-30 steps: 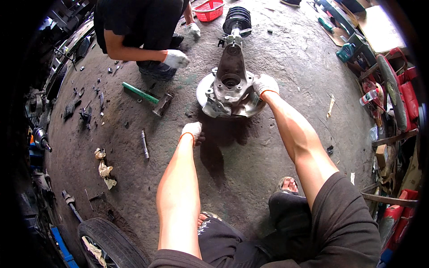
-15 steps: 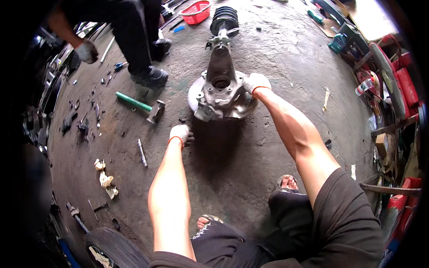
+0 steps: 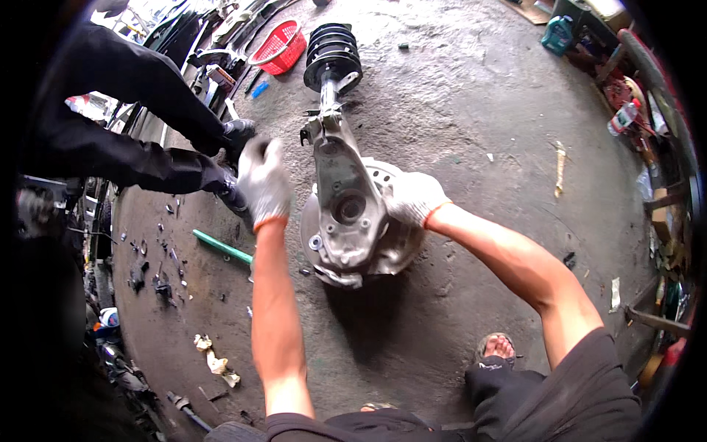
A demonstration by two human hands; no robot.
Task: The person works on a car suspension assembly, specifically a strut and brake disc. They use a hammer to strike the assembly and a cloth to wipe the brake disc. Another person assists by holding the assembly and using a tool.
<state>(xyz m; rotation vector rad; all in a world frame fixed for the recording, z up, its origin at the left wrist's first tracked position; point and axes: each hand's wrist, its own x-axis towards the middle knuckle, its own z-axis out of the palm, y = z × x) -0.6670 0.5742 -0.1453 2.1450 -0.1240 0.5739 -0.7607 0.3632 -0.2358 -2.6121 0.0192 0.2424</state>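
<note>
A grey metal steering knuckle (image 3: 348,214) lies over a brake disc (image 3: 308,228) in front of me on the floor. Joined to its far end is a strut with a black coil spring (image 3: 331,53). My right hand (image 3: 417,199), in a white knit glove, is closed on the knuckle's right edge; its fingertips are hidden. Left of the knuckle, my gloved left hand (image 3: 265,184) is raised and apart from it, fingers loosely curled but separate, slightly blurred, with nothing seen in them. A hammer's green handle (image 3: 221,245) shows beside my left forearm, which covers its head.
Another person's dark-trousered legs (image 3: 162,162) are close by on the left. A red plastic basket (image 3: 278,48) stands at the far left. Small parts (image 3: 162,287) and a crumpled pale scrap (image 3: 215,361) litter the left floor. A bottle (image 3: 624,118) and clutter line the right side.
My left hand has risen from the floor and gone forward, beside the knuckle. The knuckle and strut appear closer and tilted leftward at the far end. My right hand keeps its hold.
</note>
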